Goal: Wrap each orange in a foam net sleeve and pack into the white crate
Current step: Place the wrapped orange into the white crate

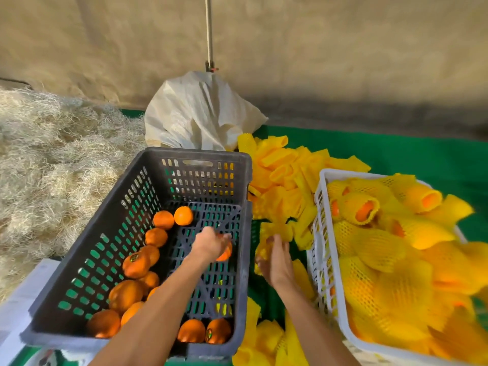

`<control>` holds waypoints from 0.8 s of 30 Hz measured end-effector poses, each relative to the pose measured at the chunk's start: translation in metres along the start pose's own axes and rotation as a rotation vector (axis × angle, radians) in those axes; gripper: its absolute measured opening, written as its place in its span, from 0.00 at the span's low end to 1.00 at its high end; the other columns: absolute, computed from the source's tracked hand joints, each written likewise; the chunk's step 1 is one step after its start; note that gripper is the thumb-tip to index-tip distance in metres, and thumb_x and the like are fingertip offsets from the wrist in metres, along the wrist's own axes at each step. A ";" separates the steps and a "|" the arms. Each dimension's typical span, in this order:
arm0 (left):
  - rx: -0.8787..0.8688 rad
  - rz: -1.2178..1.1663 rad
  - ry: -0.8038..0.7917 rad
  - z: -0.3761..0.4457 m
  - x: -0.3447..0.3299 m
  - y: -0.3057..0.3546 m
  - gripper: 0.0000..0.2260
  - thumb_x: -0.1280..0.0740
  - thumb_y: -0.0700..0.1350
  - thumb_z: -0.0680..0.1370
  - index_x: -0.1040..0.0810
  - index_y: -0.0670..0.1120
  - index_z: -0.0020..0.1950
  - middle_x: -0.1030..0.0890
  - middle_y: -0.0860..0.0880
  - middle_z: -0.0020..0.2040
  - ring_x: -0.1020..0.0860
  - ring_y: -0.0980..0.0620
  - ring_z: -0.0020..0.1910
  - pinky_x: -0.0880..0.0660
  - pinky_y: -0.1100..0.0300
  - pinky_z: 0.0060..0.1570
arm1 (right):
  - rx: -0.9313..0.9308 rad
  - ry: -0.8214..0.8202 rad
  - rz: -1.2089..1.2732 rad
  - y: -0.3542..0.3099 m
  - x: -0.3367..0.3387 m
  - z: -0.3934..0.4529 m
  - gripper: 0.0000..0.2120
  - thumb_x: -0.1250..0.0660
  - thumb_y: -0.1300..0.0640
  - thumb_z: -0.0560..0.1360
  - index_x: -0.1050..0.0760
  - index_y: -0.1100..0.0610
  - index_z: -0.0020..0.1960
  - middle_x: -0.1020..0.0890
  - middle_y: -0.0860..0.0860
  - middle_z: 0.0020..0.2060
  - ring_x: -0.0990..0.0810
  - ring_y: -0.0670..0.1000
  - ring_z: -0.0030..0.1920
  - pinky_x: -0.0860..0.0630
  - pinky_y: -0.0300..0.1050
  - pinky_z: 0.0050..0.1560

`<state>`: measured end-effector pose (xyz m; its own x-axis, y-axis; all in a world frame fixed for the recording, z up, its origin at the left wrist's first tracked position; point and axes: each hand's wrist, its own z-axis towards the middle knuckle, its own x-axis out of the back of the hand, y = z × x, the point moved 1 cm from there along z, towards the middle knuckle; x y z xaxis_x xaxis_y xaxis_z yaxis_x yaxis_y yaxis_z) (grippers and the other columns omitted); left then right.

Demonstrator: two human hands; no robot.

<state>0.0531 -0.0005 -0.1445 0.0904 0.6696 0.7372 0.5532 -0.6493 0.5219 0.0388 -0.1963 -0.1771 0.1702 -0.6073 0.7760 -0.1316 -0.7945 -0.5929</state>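
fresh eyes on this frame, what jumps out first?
The white crate at right, heaped with oranges in yellow foam net sleeves. Left of it, the dark crate holds loose bare oranges, where the left hand closes on an orange. Between the crates, the right hand reaches into a pile of empty sleeves.
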 end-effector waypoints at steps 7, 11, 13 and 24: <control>-0.662 -0.646 0.571 -0.071 0.055 0.077 0.19 0.33 0.60 0.81 0.26 0.53 0.69 0.22 0.55 0.61 0.24 0.62 0.54 0.28 0.69 0.55 | 0.198 0.384 0.045 -0.042 0.114 -0.018 0.26 0.30 0.43 0.72 0.35 0.43 0.66 0.30 0.50 0.69 0.27 0.56 0.64 0.28 0.52 0.59; -0.828 -0.740 0.437 -0.111 0.045 0.139 0.17 0.30 0.55 0.81 0.23 0.49 0.67 0.19 0.52 0.59 0.21 0.60 0.57 0.26 0.71 0.52 | 0.264 0.646 -0.076 -0.042 0.181 -0.037 0.27 0.30 0.46 0.74 0.32 0.41 0.72 0.41 0.51 0.79 0.35 0.59 0.72 0.29 0.55 0.68; -0.859 -0.750 0.371 -0.128 0.028 0.161 0.17 0.29 0.53 0.81 0.22 0.48 0.67 0.19 0.51 0.60 0.21 0.56 0.57 0.24 0.68 0.53 | 0.251 0.772 -0.154 -0.030 0.208 -0.045 0.27 0.30 0.49 0.75 0.31 0.43 0.73 0.42 0.53 0.80 0.35 0.60 0.73 0.31 0.54 0.68; -0.865 -0.803 0.182 -0.164 -0.050 0.200 0.17 0.29 0.53 0.80 0.22 0.49 0.67 0.19 0.52 0.60 0.22 0.54 0.58 0.27 0.75 0.48 | -0.019 0.853 0.036 0.093 0.290 -0.057 0.34 0.31 0.64 0.75 0.41 0.59 0.77 0.38 0.58 0.77 0.37 0.63 0.75 0.31 0.57 0.69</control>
<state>0.0236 -0.2230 -0.0071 -0.1833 0.9797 0.0818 -0.3494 -0.1427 0.9260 0.0204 -0.4460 0.0050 -0.6268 -0.4178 0.6578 -0.1406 -0.7697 -0.6228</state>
